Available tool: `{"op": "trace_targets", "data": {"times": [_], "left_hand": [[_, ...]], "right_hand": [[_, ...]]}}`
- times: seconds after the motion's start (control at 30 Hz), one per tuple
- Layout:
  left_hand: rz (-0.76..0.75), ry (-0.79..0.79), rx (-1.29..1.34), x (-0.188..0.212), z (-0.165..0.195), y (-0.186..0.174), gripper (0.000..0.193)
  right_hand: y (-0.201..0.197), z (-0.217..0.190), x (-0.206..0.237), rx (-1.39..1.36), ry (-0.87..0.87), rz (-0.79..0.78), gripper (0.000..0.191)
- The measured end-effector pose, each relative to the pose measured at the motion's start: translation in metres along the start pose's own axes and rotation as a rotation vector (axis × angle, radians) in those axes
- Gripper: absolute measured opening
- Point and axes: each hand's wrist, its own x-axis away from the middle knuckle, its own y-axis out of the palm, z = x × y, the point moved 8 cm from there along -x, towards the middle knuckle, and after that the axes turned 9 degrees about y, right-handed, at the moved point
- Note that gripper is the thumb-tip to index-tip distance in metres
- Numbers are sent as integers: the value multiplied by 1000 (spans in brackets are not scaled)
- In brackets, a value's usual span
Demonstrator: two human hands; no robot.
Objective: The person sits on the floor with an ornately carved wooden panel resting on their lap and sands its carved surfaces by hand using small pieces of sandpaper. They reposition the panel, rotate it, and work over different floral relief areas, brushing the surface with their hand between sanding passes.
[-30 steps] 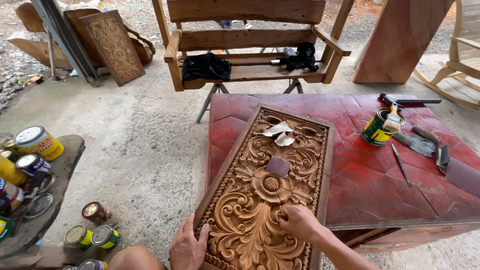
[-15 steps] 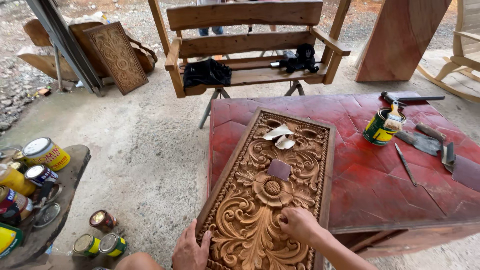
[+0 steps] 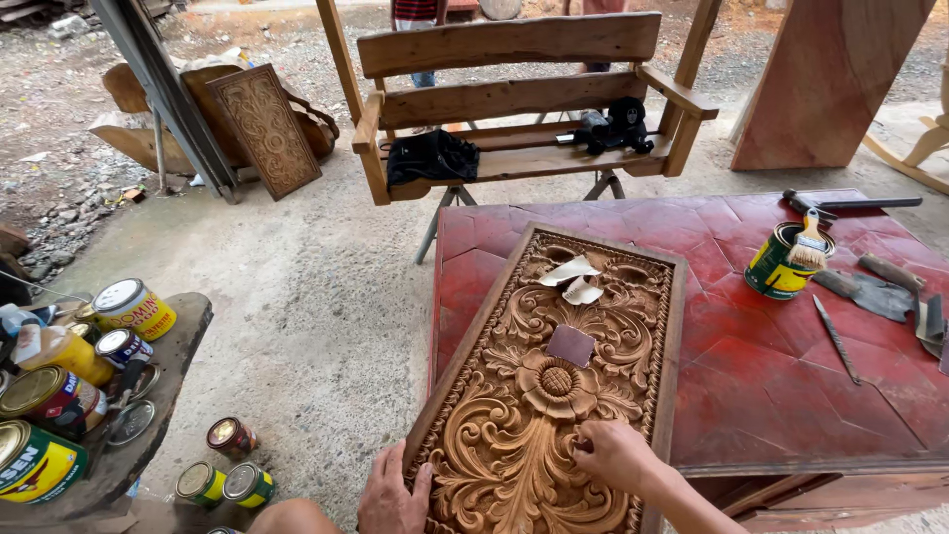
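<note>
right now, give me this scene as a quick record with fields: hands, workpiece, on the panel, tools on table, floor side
left hand: rests on the near left edge of the carved wooden panel
right hand: fingers pressed on the carving, whether it holds anything cannot be told
workpiece: panel lies on the red table
on the panel: sandpaper square, two pale curled scraps
tools on table: paint can with brush across it, chisels
floor side: small cans beside a low slab of tins

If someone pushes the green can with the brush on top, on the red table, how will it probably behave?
The green can stands upright on the flat red table, so it would probably slide, not roll. The brush lies loosely across its open top and may fall off. A hard push might tip it and spill any contents.
</note>
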Motion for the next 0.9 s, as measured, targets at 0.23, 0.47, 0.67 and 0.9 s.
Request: {"op": "trace_targets", "data": {"times": [0.23,0.47,0.67,0.9], "left_hand": [[82,44,58,2,-4,5,67],[-44,-70,598,-6,8,-16,62],[-618,1003,1735,19,202,-225,79],[-504,1556,1499,57,275,-399,86]], "right_hand": [[4,2,-4,23,-3,-12,35],[-5,-1,3,-46,-46,88,35],[-12,-15,5,-45,-76,73,33],[-20,-19,12,-57,-3,53,33]]}}
